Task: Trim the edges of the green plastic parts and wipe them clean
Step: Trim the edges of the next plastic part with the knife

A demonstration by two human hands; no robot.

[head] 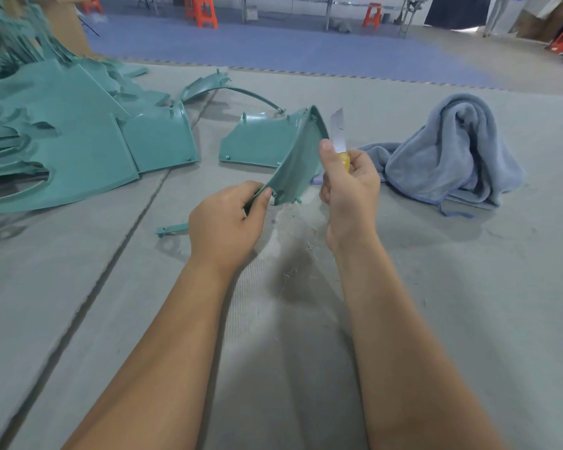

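Between the two hands, above the grey floor mat (403,287), the green plastic part (294,164) is pinched at its lower corner by the left hand (225,222); it appears light, thin and slightly flexible, so grip near the worked edge. The right hand (350,186) fingers are clamped on the knife (340,138), blade just beside the part's rim. Beyond the fingers lie another trimmed part (257,141), the part stack (62,131) and the blue cloth (452,151), none obstructing.

The part (293,164) I've got in my left grip (225,219) is a flat teal green, same shade as the whole heap (62,134) of panels off to my left. Knife (340,141) in my right grip (348,186) has a yellow handle and a pale silvery blade. The towel (452,151) is a soft grey-blue with darker blue edging. The floor mat (436,319) under everything is plain grey, then blue mats (273,47) further back, plus bright orange stools (202,11).
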